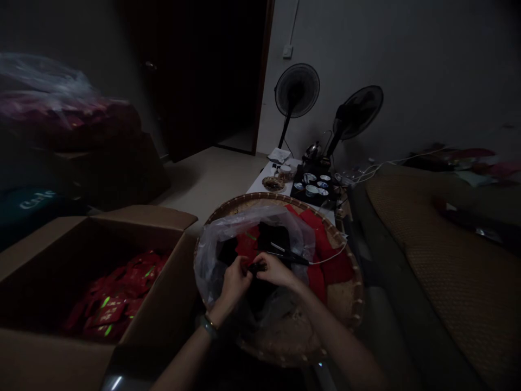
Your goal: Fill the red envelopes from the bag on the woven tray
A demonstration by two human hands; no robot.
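Note:
My left hand point(237, 278) and my right hand point(277, 270) are close together over a round woven bamboo tray point(356, 298). Between their pinched fingertips is a small dark object point(257, 267); its kind is too dim to make out. Under the hands, an open clear plastic bag point(211, 239) holds black material and a red piece point(247, 239). Just beyond my right hand lies a black pen-like tool point(299, 258) with a thin pale tip and a white cord point(331, 259). Red cloth-like pieces point(331, 252) lie on the tray's right side.
At left, an open cardboard box point(146, 217) holds many red packets point(118, 304). Beyond the tray, a low table point(260, 182) bears a black tea tray with cups point(312, 190). Two fans point(297, 89) stand behind. A mat-covered seat point(427, 244) is on the right.

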